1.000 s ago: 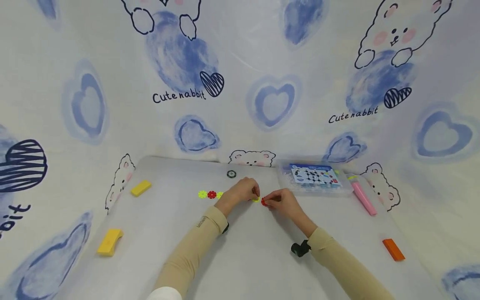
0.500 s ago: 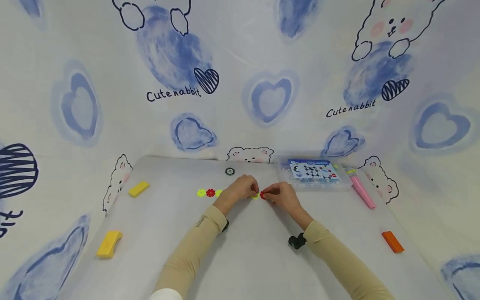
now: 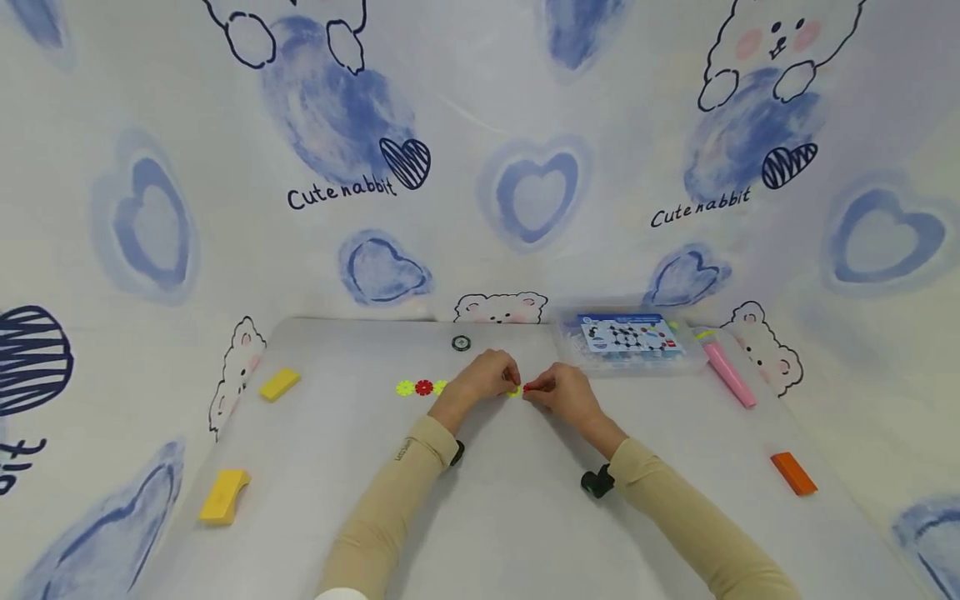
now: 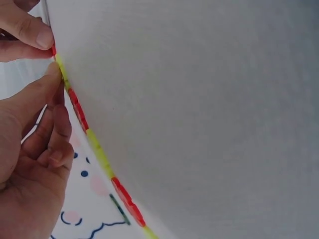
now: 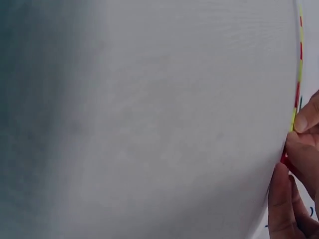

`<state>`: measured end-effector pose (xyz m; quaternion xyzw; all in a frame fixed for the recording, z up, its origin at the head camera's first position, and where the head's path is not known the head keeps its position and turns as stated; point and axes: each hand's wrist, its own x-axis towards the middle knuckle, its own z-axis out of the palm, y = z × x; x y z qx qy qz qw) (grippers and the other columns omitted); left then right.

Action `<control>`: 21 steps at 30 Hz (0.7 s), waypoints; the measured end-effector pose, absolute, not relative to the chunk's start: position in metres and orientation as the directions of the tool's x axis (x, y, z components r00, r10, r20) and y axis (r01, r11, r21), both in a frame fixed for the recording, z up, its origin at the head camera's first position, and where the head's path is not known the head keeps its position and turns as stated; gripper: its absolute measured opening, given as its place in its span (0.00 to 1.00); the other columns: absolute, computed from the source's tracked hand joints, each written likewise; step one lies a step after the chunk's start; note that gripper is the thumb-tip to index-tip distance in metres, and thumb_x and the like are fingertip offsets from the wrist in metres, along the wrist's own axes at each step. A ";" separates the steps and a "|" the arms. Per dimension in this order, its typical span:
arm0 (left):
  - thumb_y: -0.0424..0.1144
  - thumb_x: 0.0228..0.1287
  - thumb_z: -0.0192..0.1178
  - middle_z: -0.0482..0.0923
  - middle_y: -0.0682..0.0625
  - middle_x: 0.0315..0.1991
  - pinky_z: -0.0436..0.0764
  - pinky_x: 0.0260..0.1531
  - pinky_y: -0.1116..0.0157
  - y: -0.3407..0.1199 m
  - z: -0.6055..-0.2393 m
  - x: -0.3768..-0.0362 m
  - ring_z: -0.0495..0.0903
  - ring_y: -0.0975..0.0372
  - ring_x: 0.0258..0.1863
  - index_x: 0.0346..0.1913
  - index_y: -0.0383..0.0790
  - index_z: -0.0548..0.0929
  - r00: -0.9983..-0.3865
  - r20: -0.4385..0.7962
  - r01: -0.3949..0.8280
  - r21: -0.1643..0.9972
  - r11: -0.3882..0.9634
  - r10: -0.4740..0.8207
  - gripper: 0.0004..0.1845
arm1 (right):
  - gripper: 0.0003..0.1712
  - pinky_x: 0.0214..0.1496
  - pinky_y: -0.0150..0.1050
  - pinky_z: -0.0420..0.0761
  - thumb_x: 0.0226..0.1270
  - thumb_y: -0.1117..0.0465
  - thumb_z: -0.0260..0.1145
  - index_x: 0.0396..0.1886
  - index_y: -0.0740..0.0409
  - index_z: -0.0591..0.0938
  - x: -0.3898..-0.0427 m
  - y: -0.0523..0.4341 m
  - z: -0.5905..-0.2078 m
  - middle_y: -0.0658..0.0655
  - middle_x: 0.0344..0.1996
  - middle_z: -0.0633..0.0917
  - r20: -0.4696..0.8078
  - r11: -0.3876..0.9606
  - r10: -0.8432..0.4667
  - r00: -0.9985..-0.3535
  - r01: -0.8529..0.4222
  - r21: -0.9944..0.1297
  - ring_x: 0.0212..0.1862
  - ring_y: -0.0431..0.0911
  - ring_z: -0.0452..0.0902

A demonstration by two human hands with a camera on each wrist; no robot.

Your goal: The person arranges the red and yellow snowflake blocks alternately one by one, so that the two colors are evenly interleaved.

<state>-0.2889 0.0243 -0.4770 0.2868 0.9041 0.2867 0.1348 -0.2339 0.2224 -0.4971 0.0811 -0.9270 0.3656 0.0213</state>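
Note:
A row of notched plastic discs, yellow and red by turns, lies on the table, with a yellow disc (image 3: 405, 388) at its left end and a red disc (image 3: 423, 387) beside it. At the right end, my left hand (image 3: 487, 377) pinches a yellow disc (image 3: 515, 391) between thumb and finger. Close by on the right, my right hand (image 3: 566, 396) pinches a red disc (image 3: 527, 388), mostly covered by the fingertips. Seen edge-on in the left wrist view, this red disc (image 4: 54, 49) meets the yellow disc (image 4: 62, 69); whether they interlock I cannot tell. The left forearm and hand hide mid-row from the head view.
Behind the right hand stands a clear plastic box (image 3: 630, 343) with a printed card. A pink tube (image 3: 727, 373) and an orange block (image 3: 793, 473) lie to the right. Two yellow blocks (image 3: 280, 385) lie left; a small black ring-like disc (image 3: 461, 342) lies at the back.
Both hands stay together at the row's right end, still holding their discs. The red disc appears turned more edge-on. The head view has shifted slightly.

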 end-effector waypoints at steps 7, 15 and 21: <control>0.29 0.71 0.72 0.89 0.48 0.41 0.84 0.50 0.62 0.018 -0.477 -0.289 0.83 0.60 0.41 0.41 0.39 0.92 -0.803 -0.081 0.444 0.579 0.684 0.590 0.02 | 0.08 0.29 0.33 0.83 0.64 0.61 0.84 0.41 0.57 0.96 -0.237 0.215 -0.500 0.56 0.37 0.92 0.057 0.673 -0.142 -0.988 -0.139 -0.727 0.28 0.39 0.84; 0.31 0.72 0.72 0.89 0.48 0.45 0.85 0.54 0.60 0.016 -0.481 -0.286 0.84 0.58 0.45 0.48 0.38 0.91 -0.817 -0.081 0.431 0.572 0.698 0.571 0.05 | 0.11 0.40 0.39 0.83 0.64 0.57 0.84 0.45 0.52 0.95 -0.236 0.215 -0.497 0.57 0.44 0.86 0.013 0.677 -0.103 -0.995 -0.079 -0.731 0.42 0.48 0.84; 0.36 0.73 0.73 0.87 0.48 0.49 0.85 0.55 0.60 0.013 -0.478 -0.281 0.83 0.58 0.47 0.51 0.39 0.88 -0.804 -0.010 0.473 0.596 0.649 0.594 0.09 | 0.13 0.42 0.37 0.83 0.67 0.56 0.83 0.47 0.56 0.94 -0.230 0.222 -0.497 0.59 0.50 0.89 -0.033 0.611 -0.129 -0.991 -0.053 -0.790 0.41 0.45 0.86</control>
